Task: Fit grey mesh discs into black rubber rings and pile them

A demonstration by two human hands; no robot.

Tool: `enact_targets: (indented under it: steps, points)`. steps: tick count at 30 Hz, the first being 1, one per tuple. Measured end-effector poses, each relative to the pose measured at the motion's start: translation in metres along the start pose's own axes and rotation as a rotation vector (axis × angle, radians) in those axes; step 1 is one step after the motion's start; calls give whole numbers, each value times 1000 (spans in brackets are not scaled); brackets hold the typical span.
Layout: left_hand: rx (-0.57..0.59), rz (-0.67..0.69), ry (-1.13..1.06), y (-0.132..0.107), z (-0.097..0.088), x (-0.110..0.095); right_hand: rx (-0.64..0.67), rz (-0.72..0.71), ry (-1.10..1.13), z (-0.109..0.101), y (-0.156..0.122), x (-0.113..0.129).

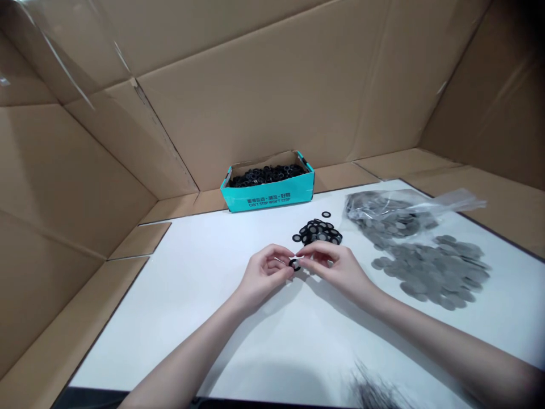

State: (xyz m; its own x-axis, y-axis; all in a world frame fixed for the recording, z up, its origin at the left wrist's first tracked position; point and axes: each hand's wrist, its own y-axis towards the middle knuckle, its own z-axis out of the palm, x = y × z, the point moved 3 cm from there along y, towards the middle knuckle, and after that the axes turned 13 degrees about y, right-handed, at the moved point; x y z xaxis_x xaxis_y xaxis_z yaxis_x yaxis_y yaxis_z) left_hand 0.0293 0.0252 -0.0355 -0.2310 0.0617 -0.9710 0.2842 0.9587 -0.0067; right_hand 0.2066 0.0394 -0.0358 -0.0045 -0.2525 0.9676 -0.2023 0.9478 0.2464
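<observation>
Between the fingertips of my left hand (266,276) is a small black ring (291,267), tilted up so that its round opening shows. My right hand (336,267) is pinched closed at the ring's right side. A pale bit shows in the opening by its fingertips, too small to make out clearly. Just beyond my hands lies a pile of black rings with grey centres (318,230), one of them apart at the back. Right of it, thin grey round discs (443,270) are spread in a loose heap.
A turquoise box (268,196) full of black rings stands at the back of the white table (187,289). A clear plastic bag (389,210) with more grey discs lies at the back right. Cardboard walls (255,85) enclose the table at the back and sides.
</observation>
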Motion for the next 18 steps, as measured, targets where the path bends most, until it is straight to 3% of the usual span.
enact_targets:
  steps: [5,10,18]
  points:
    - [36,-6,-11,-2,2,1,26,-24,-26,4,0,-1]
    - [40,32,12,-3,2,3,131,-109,-126,5,1,0]
    - [-30,122,177,-2,-1,-5,211,-176,-202,7,-1,0]
